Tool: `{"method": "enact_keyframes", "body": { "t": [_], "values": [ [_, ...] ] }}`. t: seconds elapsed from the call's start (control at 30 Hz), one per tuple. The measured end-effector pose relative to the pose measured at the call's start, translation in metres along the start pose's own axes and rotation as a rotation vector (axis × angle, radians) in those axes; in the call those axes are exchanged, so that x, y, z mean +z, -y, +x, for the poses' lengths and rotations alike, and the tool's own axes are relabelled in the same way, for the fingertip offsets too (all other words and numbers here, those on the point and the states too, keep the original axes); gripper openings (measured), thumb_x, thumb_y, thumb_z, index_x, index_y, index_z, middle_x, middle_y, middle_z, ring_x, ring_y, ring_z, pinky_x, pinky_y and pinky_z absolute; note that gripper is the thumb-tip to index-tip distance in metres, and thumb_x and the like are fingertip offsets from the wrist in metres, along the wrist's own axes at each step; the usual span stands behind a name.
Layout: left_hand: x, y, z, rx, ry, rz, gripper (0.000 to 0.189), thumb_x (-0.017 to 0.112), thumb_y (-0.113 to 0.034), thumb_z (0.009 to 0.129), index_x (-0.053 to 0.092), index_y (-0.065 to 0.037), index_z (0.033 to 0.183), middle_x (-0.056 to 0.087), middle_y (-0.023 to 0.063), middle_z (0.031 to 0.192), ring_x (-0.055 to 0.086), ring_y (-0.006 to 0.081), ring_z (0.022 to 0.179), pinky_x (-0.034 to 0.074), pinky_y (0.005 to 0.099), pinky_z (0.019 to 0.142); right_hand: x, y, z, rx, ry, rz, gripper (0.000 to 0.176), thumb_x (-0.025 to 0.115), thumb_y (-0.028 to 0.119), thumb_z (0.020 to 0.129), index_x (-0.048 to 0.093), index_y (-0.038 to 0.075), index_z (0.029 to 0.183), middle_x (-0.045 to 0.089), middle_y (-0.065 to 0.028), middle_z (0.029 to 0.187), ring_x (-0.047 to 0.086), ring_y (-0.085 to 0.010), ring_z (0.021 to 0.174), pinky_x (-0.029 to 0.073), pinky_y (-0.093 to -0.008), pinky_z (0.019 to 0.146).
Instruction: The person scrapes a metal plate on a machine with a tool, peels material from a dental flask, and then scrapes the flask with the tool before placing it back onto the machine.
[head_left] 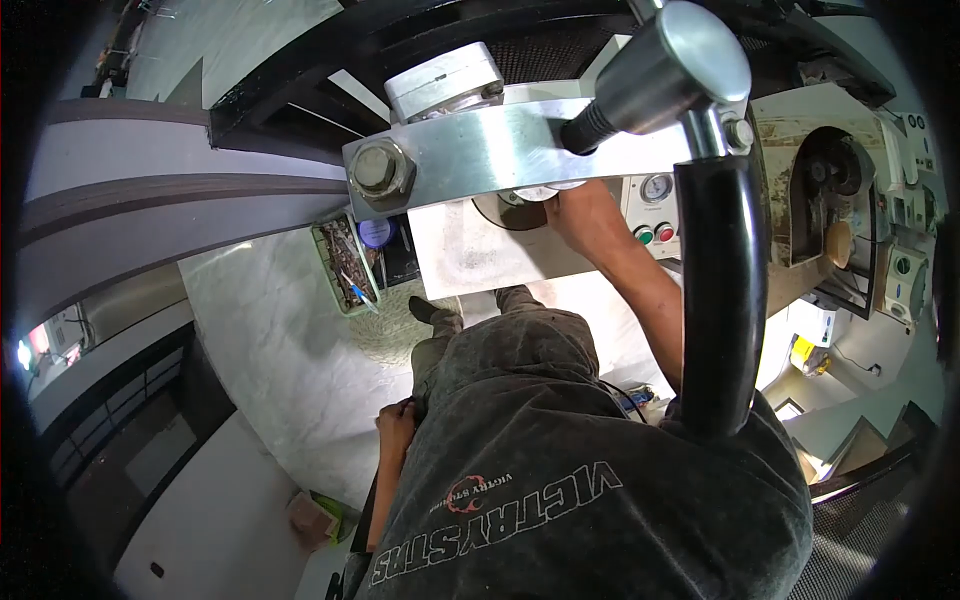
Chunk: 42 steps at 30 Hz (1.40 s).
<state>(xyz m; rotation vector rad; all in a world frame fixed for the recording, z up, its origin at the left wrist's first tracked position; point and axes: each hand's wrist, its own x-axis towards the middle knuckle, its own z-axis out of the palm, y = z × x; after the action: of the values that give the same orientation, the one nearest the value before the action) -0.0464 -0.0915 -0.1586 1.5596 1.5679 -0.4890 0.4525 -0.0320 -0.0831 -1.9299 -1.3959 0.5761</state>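
Observation:
My right hand reaches forward to the machine, below a thick metal bar. Its fingers are hidden under the bar, beside a round metal part in the machine's pale top plate; whether they grip anything does not show. My left hand hangs low at my left thigh, its fingers curled in, with no object visible in them. A black lever handle with a steel hub stands large in front of my right forearm.
Left of the plate stands a green tray of small scraps with a blue-and-white tool, beside a purple-lidded container. Green and red buttons sit under a round gauge. A stained machine housing with a dark opening is at right.

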Motion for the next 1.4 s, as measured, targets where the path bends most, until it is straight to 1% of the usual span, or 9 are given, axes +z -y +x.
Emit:
{"method": "enact_keyframes", "body": {
  "t": [0.07,0.13,0.23,0.67,1.0,1.13,1.2,1.3,1.4],
  "values": [
    [0.006,0.018,0.007,0.181,-0.017,0.410,0.027,0.061,-0.009,0.089,0.070,0.002,0.112,0.073,0.0163,0.091,0.070,0.0241,0.085,0.052,0.0346,0.076,-0.009,0.008,0.004,-0.136,0.013,-0.020,0.030,0.062,0.005,0.086,0.057,0.001,0.115,0.062,-0.0282,0.102,0.059,-0.0501,0.095,0.049,-0.0523,0.078],
    [0.012,0.029,0.013,-0.018,0.080,-0.207,0.029,0.064,-0.012,0.088,0.069,0.002,0.112,0.072,0.0192,0.090,0.070,0.0284,0.081,0.053,0.0370,0.074,-0.016,0.013,0.003,-0.116,0.045,-0.003,0.031,0.062,0.005,0.085,0.057,0.001,0.116,0.063,-0.0282,0.102,0.059,-0.0502,0.095,0.050,-0.0522,0.078],
    [0.000,-0.012,-0.002,-0.203,-0.157,-0.338,0.030,0.069,-0.017,0.084,0.070,0.003,0.106,0.072,0.0218,0.090,0.070,0.0305,0.079,0.053,0.0386,0.072,-0.015,0.009,0.002,-0.033,0.092,0.042,0.031,0.063,0.004,0.085,0.058,0.002,0.115,0.063,-0.0282,0.103,0.059,-0.0502,0.095,0.050,-0.0520,0.078],
    [-0.008,-0.021,-0.001,-0.271,-0.033,-0.090,0.031,0.067,-0.031,0.086,0.076,-0.006,0.101,0.072,0.0229,0.088,0.070,0.0384,0.084,0.053,0.0427,0.074,-0.006,-0.004,0.001,-0.058,0.020,0.031,0.028,0.064,0.003,0.082,0.063,0.002,0.111,0.064,-0.0244,0.103,0.062,-0.0446,0.095,0.051,-0.0495,0.080],
    [0.006,0.016,0.008,-0.234,-0.298,-0.131,0.033,0.080,-0.024,0.079,0.074,0.001,0.099,0.073,0.0161,0.075,0.070,0.0236,0.065,0.053,0.0371,0.064,-0.002,0.001,0.007,-0.105,-0.070,0.052,0.020,0.067,0.001,0.077,0.065,0.000,0.097,0.065,-0.0222,0.089,0.064,-0.0430,0.084,0.052,-0.0480,0.076],
    [-0.017,-0.004,-0.005,-0.218,0.012,-0.136,0.036,0.073,-0.028,0.085,0.072,0.005,0.101,0.071,0.0170,0.076,0.067,0.0209,0.067,0.052,0.0360,0.063,0.000,-0.001,0.007,-0.177,-0.060,-0.052,0.016,0.066,0.002,0.078,0.065,-0.001,0.094,0.065,-0.0227,0.085,0.064,-0.0433,0.080,0.052,-0.0487,0.074],
    [-0.017,0.006,-0.003,-0.238,0.081,-0.148,0.038,0.070,-0.028,0.088,0.071,0.006,0.102,0.071,0.0176,0.077,0.067,0.0204,0.070,0.052,0.0358,0.063,-0.004,-0.006,0.005,-0.025,0.089,0.041,0.031,0.059,0.025,0.089,0.063,0.000,0.108,0.065,-0.0277,0.101,0.064,-0.0432,0.093,0.050,-0.0469,0.082],
    [-0.023,0.011,-0.002,-0.141,0.080,-0.245,0.034,0.065,-0.026,0.091,0.072,0.004,0.105,0.071,0.0139,0.084,0.065,0.0186,0.074,0.051,0.0342,0.063,0.002,0.005,-0.004,0.085,-0.074,-0.097,0.009,0.060,0.003,0.088,0.066,0.000,0.093,0.066,-0.0219,0.084,0.066,-0.0406,0.079,0.053,-0.0462,0.072],
    [-0.044,-0.014,-0.015,-0.195,0.208,-0.456,0.027,0.064,-0.016,0.089,0.072,0.002,0.108,0.072,0.0102,0.088,0.065,0.0172,0.076,0.051,0.0320,0.066,-0.008,0.026,-0.021,0.192,-0.203,-0.075,0.013,0.060,0.009,0.093,0.065,-0.003,0.095,0.067,-0.0231,0.086,0.068,-0.0377,0.080,0.054,-0.0423,0.072]
  ]
}}
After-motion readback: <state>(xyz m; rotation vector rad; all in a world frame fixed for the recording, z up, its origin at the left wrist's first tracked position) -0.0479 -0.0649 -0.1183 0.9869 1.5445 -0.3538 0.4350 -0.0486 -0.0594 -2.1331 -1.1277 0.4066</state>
